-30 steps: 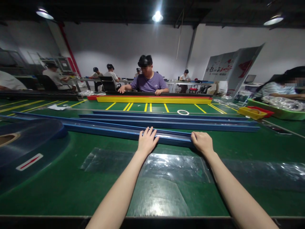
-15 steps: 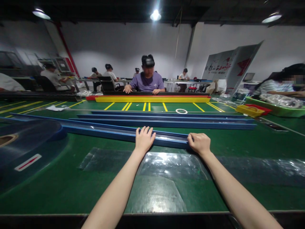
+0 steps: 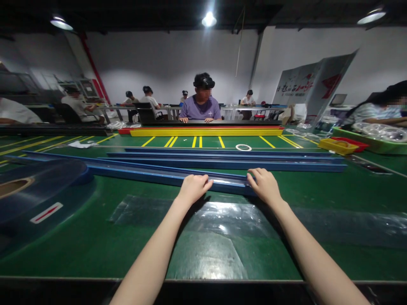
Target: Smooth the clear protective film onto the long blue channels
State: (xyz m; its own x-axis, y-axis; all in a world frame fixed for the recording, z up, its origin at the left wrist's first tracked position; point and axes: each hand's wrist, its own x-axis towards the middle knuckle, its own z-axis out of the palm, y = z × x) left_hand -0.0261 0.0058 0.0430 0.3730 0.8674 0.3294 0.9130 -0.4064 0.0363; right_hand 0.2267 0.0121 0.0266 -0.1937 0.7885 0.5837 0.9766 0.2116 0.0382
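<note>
A long blue channel (image 3: pixel 152 174) lies slantwise across the green table, with clear film along its inside. My left hand (image 3: pixel 194 187) is closed over the channel near its right part, fingers curled onto its edge. At the channel's right end, my right hand (image 3: pixel 264 185) grips it with bent fingers and the thumb on the near side. Flat clear plastic film (image 3: pixel 219 216) lies on the table below both hands. Behind the held channel rest more blue channels (image 3: pixel 222 162), side by side.
At the left is a big film roll (image 3: pixel 47 182). Farther back are a white ring (image 3: pixel 243 147), yellow and red channels (image 3: pixel 203 132), a yellow tray (image 3: pixel 337 146) and a phone (image 3: pixel 372 165). A person in purple (image 3: pixel 200 108) sits opposite.
My left hand's fingers, spread before, have curled over the channel. My right hand has opened from a fist to a looser grip at the end. The view has shifted slightly.
</note>
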